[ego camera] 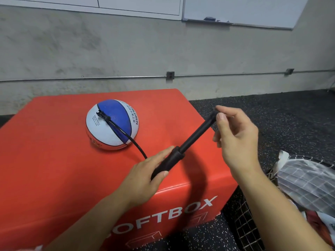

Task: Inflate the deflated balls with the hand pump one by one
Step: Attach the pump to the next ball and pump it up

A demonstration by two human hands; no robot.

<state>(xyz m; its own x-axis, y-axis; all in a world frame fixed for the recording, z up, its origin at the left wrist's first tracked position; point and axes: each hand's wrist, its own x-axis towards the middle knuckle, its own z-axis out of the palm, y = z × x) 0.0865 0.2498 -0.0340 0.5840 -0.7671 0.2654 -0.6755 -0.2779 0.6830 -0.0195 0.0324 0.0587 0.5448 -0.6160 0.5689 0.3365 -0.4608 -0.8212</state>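
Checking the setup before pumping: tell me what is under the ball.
The ball rests on the red box. The spot directly beneath it is covered, so nothing else shows there.

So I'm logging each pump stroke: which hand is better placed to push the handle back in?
The right hand. Its fingers already pinch the handle at the end of the extended pump, while the left hand holds the barrel on the red box, with the hose plugged into the ball.

Two bare forearms in view, no sleeves visible. Left hand [145,175] and right hand [235,140]: no rings, gloves or wristwear; fingernails short, unpainted.
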